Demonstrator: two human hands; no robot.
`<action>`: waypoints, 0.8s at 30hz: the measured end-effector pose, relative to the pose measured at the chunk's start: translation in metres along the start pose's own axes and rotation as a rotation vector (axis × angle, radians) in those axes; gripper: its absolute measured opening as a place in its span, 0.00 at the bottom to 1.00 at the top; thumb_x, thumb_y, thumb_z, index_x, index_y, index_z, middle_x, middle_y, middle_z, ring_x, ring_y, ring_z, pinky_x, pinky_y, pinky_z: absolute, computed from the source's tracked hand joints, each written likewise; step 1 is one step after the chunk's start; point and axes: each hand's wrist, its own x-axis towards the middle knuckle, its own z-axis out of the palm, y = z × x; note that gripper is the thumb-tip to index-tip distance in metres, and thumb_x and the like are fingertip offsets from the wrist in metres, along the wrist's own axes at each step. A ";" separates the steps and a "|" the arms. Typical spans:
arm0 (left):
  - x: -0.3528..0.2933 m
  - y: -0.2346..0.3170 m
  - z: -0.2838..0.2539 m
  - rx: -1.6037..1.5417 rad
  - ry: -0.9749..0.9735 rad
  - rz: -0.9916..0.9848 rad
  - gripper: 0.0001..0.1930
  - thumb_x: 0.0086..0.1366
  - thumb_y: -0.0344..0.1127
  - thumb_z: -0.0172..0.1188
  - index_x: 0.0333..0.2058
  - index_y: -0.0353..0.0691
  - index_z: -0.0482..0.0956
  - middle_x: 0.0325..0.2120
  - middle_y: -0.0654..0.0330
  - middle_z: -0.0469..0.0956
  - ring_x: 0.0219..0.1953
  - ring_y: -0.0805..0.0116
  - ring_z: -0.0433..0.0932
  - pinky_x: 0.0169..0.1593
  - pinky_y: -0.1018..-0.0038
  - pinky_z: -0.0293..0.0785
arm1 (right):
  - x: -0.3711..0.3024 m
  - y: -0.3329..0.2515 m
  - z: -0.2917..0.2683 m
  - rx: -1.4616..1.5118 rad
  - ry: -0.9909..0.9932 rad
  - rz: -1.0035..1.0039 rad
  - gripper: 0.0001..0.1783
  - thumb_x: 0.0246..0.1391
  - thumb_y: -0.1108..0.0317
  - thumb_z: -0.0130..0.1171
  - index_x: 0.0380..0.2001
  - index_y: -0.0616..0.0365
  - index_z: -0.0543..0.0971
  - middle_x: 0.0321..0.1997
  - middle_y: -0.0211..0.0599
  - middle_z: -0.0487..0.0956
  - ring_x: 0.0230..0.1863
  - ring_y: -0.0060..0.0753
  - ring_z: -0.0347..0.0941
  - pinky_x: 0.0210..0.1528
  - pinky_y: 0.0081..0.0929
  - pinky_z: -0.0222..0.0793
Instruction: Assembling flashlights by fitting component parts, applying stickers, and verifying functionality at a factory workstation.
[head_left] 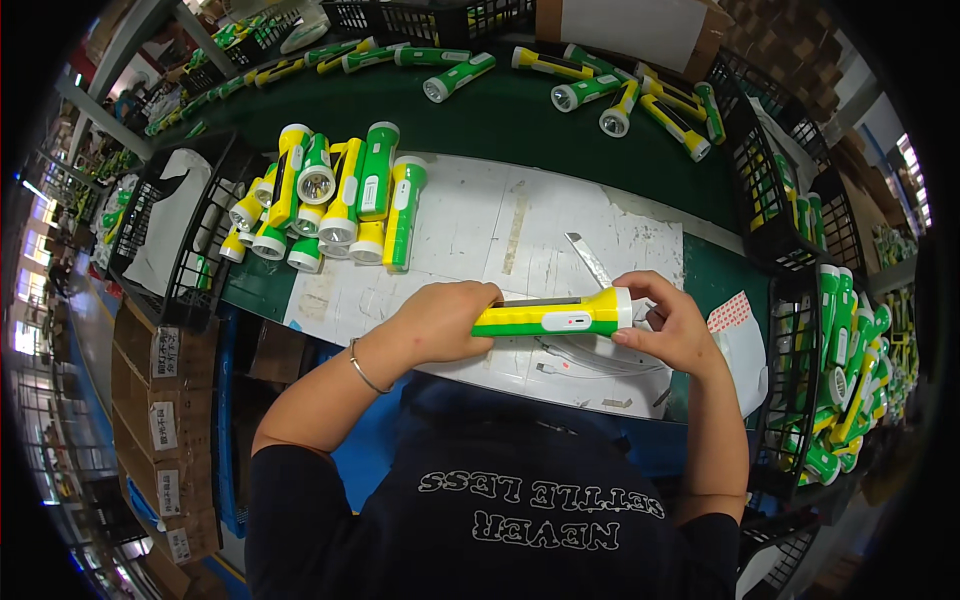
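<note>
The yellow and green flashlight (pixel 540 319) is held by both hands over the white board (pixel 455 220), lying almost level, with its white head toward three o'clock; I take it as the centre of the clock, and twelve is away from the person. The left hand (pixel 455 318), at nine o'clock, has its fingers closed around the tail end. The right hand (pixel 668 325), at three o'clock, grips the head narrowly, with the thumb on its lower rim and a finger on the upper one. Whether the flashlight touches the board, I cannot tell. At one o'clock, near the head, lies a silvery strip (pixel 588 258), and at five o'clock a thin white cable (pixel 605 360). The heap of flashlights (pixel 376 172) stays at ten o'clock on the board. From eleven to one o'clock, other flashlights (pixel 460 77) are scattered over a dark green surface (pixel 480 125). At two o'clock stands a black crate (pixel 742 145) containing more flashlights of similar colours.
</note>
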 end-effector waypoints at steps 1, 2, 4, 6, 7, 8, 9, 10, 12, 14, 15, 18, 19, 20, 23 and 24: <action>-0.001 0.001 0.000 -0.001 -0.001 -0.004 0.20 0.47 0.40 0.60 0.39 0.38 0.72 0.33 0.51 0.76 0.36 0.53 0.75 0.40 0.64 0.72 | 0.001 -0.002 0.002 0.020 -0.010 0.030 0.32 0.32 0.62 0.71 0.45 0.52 0.72 0.37 0.24 0.69 0.22 0.07 0.49 0.22 0.08 0.49; 0.000 0.003 0.000 -0.065 -0.042 0.008 0.21 0.47 0.40 0.60 0.40 0.37 0.72 0.33 0.51 0.76 0.36 0.52 0.75 0.40 0.64 0.72 | 0.003 -0.003 0.004 0.020 -0.015 0.030 0.32 0.32 0.62 0.71 0.45 0.52 0.72 0.37 0.24 0.69 0.22 0.07 0.49 0.22 0.08 0.49; 0.004 0.010 0.002 -0.234 -0.117 0.056 0.23 0.50 0.44 0.61 0.42 0.36 0.70 0.34 0.48 0.76 0.38 0.51 0.75 0.41 0.65 0.71 | 0.010 -0.002 0.014 0.056 -0.037 -0.011 0.32 0.33 0.63 0.70 0.46 0.52 0.72 0.38 0.24 0.69 0.20 0.08 0.47 0.21 0.07 0.48; 0.010 0.017 0.009 -0.348 -0.118 0.030 0.25 0.50 0.44 0.61 0.44 0.36 0.68 0.35 0.48 0.76 0.38 0.51 0.75 0.42 0.66 0.71 | 0.015 0.013 0.031 0.147 0.014 -0.050 0.32 0.33 0.64 0.70 0.46 0.53 0.71 0.39 0.25 0.69 0.17 0.07 0.47 0.20 0.07 0.49; 0.012 0.016 0.013 -0.463 -0.119 -0.004 0.26 0.51 0.44 0.61 0.45 0.36 0.67 0.36 0.47 0.76 0.39 0.51 0.75 0.43 0.67 0.70 | 0.018 0.016 0.035 0.268 0.054 -0.023 0.31 0.34 0.64 0.70 0.46 0.53 0.71 0.39 0.26 0.69 0.18 0.06 0.48 0.21 0.07 0.50; 0.014 0.012 0.017 -0.503 -0.107 -0.036 0.28 0.52 0.46 0.61 0.46 0.34 0.64 0.36 0.44 0.75 0.40 0.49 0.75 0.44 0.67 0.71 | 0.021 0.020 0.041 0.388 0.094 0.005 0.31 0.34 0.65 0.69 0.45 0.54 0.70 0.40 0.26 0.69 0.19 0.05 0.49 0.22 0.07 0.52; 0.016 0.008 0.024 -0.500 -0.104 -0.031 0.28 0.52 0.46 0.61 0.46 0.34 0.64 0.36 0.44 0.75 0.40 0.49 0.75 0.44 0.67 0.71 | 0.022 0.028 0.049 0.297 0.152 -0.035 0.26 0.37 0.63 0.69 0.41 0.56 0.72 0.38 0.29 0.73 0.27 0.13 0.66 0.27 0.13 0.62; 0.017 0.004 0.033 -0.537 -0.010 -0.063 0.29 0.52 0.45 0.61 0.46 0.33 0.64 0.37 0.43 0.74 0.40 0.49 0.75 0.44 0.67 0.71 | 0.024 0.042 0.059 -0.060 0.190 -0.084 0.25 0.38 0.60 0.68 0.40 0.56 0.72 0.37 0.30 0.74 0.30 0.18 0.69 0.29 0.18 0.65; 0.019 0.002 0.041 -0.602 0.091 -0.116 0.29 0.51 0.44 0.62 0.46 0.32 0.63 0.37 0.41 0.73 0.40 0.50 0.75 0.43 0.65 0.70 | 0.019 0.046 0.083 -0.583 0.210 -0.107 0.20 0.41 0.54 0.64 0.36 0.53 0.75 0.35 0.33 0.74 0.33 0.33 0.74 0.33 0.30 0.70; 0.020 0.012 0.037 -0.595 0.106 -0.152 0.30 0.51 0.43 0.63 0.47 0.32 0.62 0.39 0.43 0.73 0.42 0.52 0.74 0.45 0.67 0.69 | 0.020 0.050 0.096 -0.658 0.159 -0.070 0.14 0.42 0.56 0.62 0.31 0.50 0.76 0.35 0.31 0.74 0.31 0.37 0.75 0.31 0.30 0.70; 0.020 0.016 0.036 -0.588 0.125 -0.193 0.31 0.51 0.42 0.63 0.49 0.33 0.62 0.40 0.45 0.72 0.44 0.55 0.74 0.47 0.69 0.69 | 0.021 0.047 0.095 -0.624 0.242 -0.122 0.08 0.44 0.59 0.60 0.26 0.49 0.77 0.32 0.30 0.75 0.28 0.40 0.75 0.30 0.31 0.71; 0.025 0.015 0.043 -0.550 0.193 -0.207 0.31 0.50 0.42 0.64 0.48 0.33 0.62 0.39 0.46 0.73 0.42 0.56 0.74 0.46 0.69 0.69 | 0.022 0.046 0.069 -0.104 0.270 -0.020 0.07 0.49 0.67 0.58 0.31 0.56 0.76 0.28 0.33 0.78 0.27 0.24 0.74 0.30 0.20 0.68; 0.026 0.015 0.046 -0.550 0.191 -0.206 0.31 0.50 0.42 0.64 0.48 0.33 0.62 0.39 0.46 0.73 0.42 0.56 0.74 0.46 0.69 0.69 | 0.020 0.045 0.065 -0.104 0.272 -0.019 0.07 0.49 0.67 0.58 0.31 0.56 0.76 0.28 0.33 0.78 0.27 0.24 0.74 0.30 0.20 0.68; 0.028 0.016 0.048 -0.555 0.203 -0.187 0.30 0.50 0.42 0.64 0.48 0.33 0.62 0.38 0.47 0.73 0.41 0.56 0.74 0.45 0.69 0.69 | 0.019 0.045 0.061 0.106 0.237 -0.017 0.07 0.50 0.69 0.58 0.33 0.58 0.76 0.29 0.32 0.78 0.28 0.20 0.72 0.31 0.17 0.67; 0.033 0.025 0.052 -0.577 0.217 -0.147 0.29 0.50 0.41 0.64 0.47 0.34 0.63 0.37 0.48 0.73 0.40 0.57 0.74 0.44 0.69 0.69 | 0.014 0.039 0.057 0.312 0.204 -0.024 0.07 0.50 0.73 0.57 0.34 0.64 0.75 0.29 0.30 0.77 0.32 0.15 0.71 0.34 0.13 0.66; 0.035 0.029 0.052 -0.591 0.224 -0.131 0.29 0.50 0.41 0.64 0.47 0.34 0.63 0.38 0.48 0.73 0.40 0.57 0.74 0.44 0.69 0.69 | 0.012 0.039 0.057 0.346 0.217 -0.038 0.08 0.50 0.73 0.58 0.34 0.65 0.75 0.29 0.31 0.77 0.32 0.15 0.71 0.34 0.13 0.66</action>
